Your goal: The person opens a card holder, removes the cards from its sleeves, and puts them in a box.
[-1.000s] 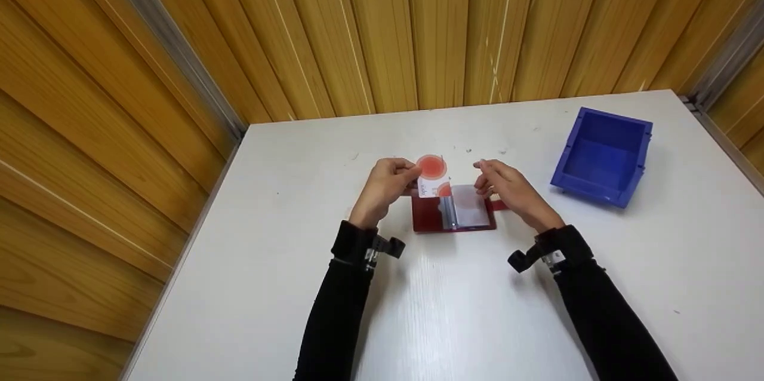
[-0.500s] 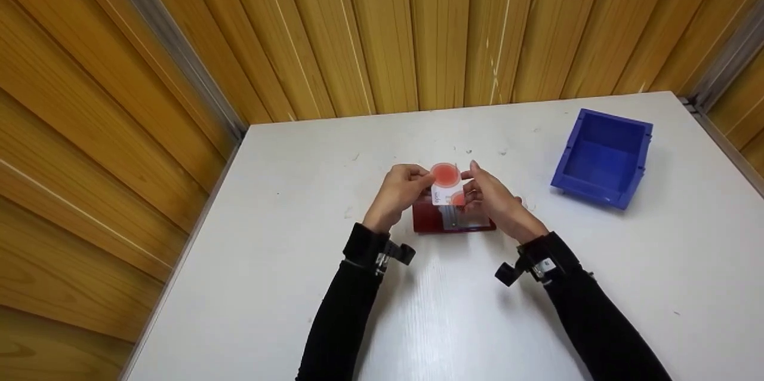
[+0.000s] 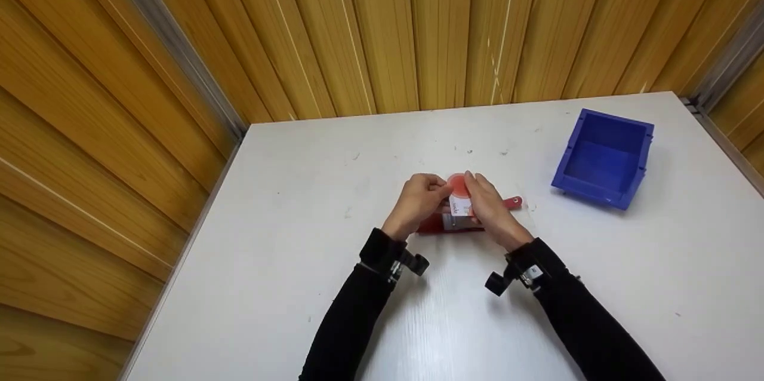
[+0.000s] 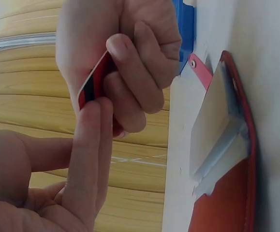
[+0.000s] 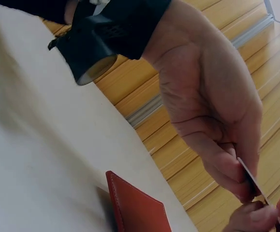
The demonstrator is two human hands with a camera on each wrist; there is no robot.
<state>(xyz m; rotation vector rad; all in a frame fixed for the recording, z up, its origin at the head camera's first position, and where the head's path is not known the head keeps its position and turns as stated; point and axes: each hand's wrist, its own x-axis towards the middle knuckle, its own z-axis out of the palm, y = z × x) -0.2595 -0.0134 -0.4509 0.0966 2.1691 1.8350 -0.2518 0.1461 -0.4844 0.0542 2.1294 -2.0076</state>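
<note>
Both hands hold a white card with coral-red circles above an open red card holder. At the card's left edge, my left hand pinches it between thumb and fingers. My right hand grips the right side, its thumb over the printed face. In the left wrist view the card's red and black underside shows, with the right hand's fingers curled beneath. The card holder lies on the table with its clear sleeves showing. Seen from the right wrist, the card is nearly edge-on.
A blue plastic bin stands at the back right of the white table. The card holder's red snap strap sticks out to the right. Yellow wood-look panels rise behind the table.
The left hand has carried the card rightward and nearer over the card holder. My right hand has come in from the right and now grips the card too.
</note>
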